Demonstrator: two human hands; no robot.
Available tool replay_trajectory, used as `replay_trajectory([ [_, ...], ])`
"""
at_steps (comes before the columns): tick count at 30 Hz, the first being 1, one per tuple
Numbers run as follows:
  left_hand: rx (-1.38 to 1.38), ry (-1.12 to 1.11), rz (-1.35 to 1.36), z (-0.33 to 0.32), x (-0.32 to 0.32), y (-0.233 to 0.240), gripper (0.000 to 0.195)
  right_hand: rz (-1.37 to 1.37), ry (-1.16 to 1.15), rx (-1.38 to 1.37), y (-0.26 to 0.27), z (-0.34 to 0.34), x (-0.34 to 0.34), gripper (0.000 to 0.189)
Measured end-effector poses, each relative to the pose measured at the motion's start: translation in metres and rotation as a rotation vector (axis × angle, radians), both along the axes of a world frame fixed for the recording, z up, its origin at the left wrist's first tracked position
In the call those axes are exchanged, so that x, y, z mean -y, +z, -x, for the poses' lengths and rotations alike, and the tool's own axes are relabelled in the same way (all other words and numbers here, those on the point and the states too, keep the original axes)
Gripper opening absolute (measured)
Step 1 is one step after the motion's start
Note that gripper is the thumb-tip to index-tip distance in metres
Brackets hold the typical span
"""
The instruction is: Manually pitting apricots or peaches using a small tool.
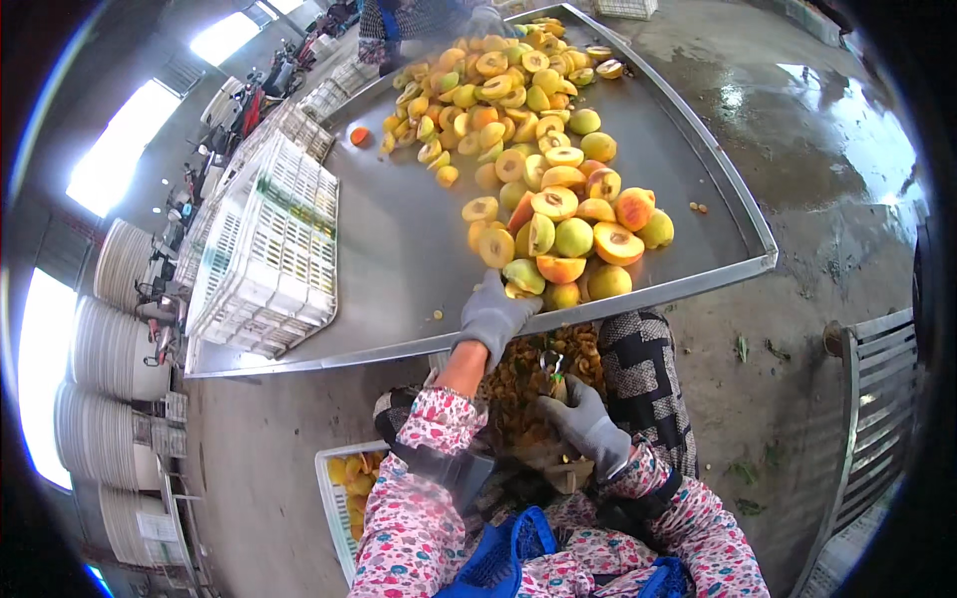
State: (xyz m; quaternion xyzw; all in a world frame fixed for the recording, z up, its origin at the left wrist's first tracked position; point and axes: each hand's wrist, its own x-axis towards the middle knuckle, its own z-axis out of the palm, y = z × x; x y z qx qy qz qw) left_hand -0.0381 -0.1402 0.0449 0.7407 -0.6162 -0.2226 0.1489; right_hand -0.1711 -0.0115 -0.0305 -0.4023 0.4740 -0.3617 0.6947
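My left hand (pixel 497 314), in a grey glove, reaches over the near rim of a metal table (pixel 396 247) to the front of a pile of halved and whole peaches (pixel 557 202). Its fingers are at a yellow peach piece (pixel 514 291), mostly hidden; whether they grip it cannot be told. My right hand (pixel 587 422), gloved in grey too, is closed around a pitting tool (pixel 552 364) with a shiny metal loop at its end. Below that tool, between my knees, lies a heap of brownish peach scraps and pits (pixel 516 389).
A white plastic crate (pixel 273 261) stands on the table's left side. On the floor at my left is a crate of peach halves (pixel 351 486). Across the table is another person's gloved hand (pixel 486 22). A slatted metal chair (pixel 875 418) stands at right.
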Motion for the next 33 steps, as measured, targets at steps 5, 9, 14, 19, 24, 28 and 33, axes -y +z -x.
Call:
replay_trajectory([
  [5,-0.755,0.110,0.154,-0.022,-0.048,0.022,0.043,0.008,-0.047,0.135,0.015,0.002,0.006,0.035],
  [9,-1.356,0.208,0.128,-0.018,-0.096,0.018,0.024,0.158,-0.052,0.184,0.031,0.005,0.004,0.021],
  [14,-1.245,0.314,0.251,-0.012,-0.130,-0.006,0.037,0.628,0.128,-0.505,0.047,0.002,-0.006,0.033],
  [19,-1.202,0.293,0.292,0.000,-0.141,-0.022,0.030,0.643,0.214,-0.758,0.042,-0.002,-0.013,0.039],
  [24,-1.389,0.395,0.270,0.009,-0.140,-0.025,0.022,0.757,0.240,-1.051,0.026,-0.006,-0.018,0.019],
  [28,-1.340,0.499,0.229,0.013,-0.135,-0.027,0.020,0.793,0.316,-1.238,0.025,-0.010,-0.020,0.023],
  [33,-1.419,0.651,0.263,0.021,-0.127,-0.029,0.021,0.739,0.310,-1.211,0.032,-0.006,-0.017,0.024],
])
